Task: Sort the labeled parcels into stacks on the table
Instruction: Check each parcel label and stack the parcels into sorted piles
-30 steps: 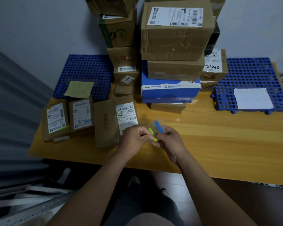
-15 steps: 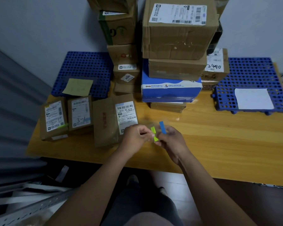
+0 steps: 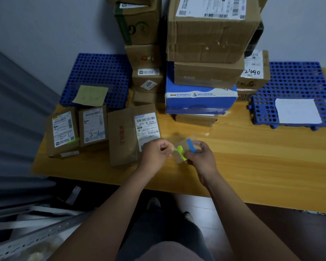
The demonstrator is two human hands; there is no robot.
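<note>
Left hand (image 3: 155, 153) grip pinching green sticker (image 3: 181, 150) end, right hand (image 3: 200, 157) grip holding clear sheet (image 3: 178, 158) bearing blue sticker (image 3: 191, 146), above desk (image 3: 252, 157).

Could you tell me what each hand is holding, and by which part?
The right hand grips a small clear sheet by its right side; the left hand pinches the left end of the green strip stuck on it.
</note>
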